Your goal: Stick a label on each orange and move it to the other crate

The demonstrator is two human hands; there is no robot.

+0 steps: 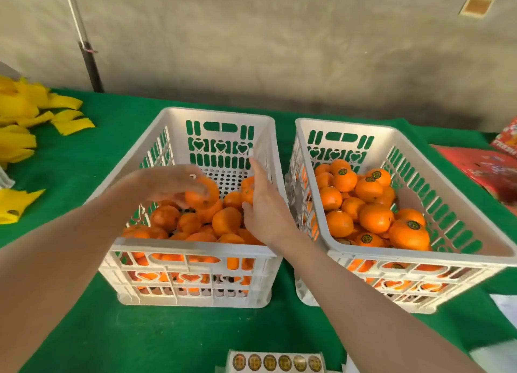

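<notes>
Two white plastic crates stand side by side on green cloth. The left crate (195,251) holds several unlabelled oranges (226,221). The right crate (458,256) holds several oranges (376,217), many with round dark labels on top. My left hand (170,183) is over the left crate, fingers curled round an orange (202,196) lifted above the pile. My right hand (264,207) reaches into the same crate with fingers extended, index finger pointing up by the crate's right wall, holding nothing that I can see. A strip of round labels (275,362) lies at the near table edge.
Yellow foam fruit sleeves (25,115) lie scattered at the left of the table. Red printed boxes (492,173) sit at the far right. White paper (506,305) lies near the right edge. A metal pole (84,40) stands behind the table against a grey wall.
</notes>
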